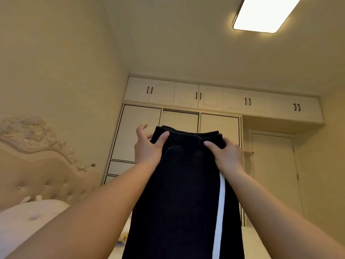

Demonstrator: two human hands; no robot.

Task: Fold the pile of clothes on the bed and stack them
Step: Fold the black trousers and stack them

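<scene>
A pair of black trousers (179, 193) with a white side stripe hangs in the air in front of me, waistband up. My left hand (147, 148) pinches the left end of the elastic waistband, thumb on the front, other fingers spread behind. My right hand (224, 152) grips the right end of the waistband, thumb on the front. The trouser legs drop below the frame's lower edge. The pile of clothes is out of view.
The padded headboard (46, 165) and a pale pillow (28, 221) lie at the lower left. A white wardrobe (186, 118) with upper cupboards fills the far wall, with a door (274, 174) to its right. A ceiling lamp (265, 14) glows overhead.
</scene>
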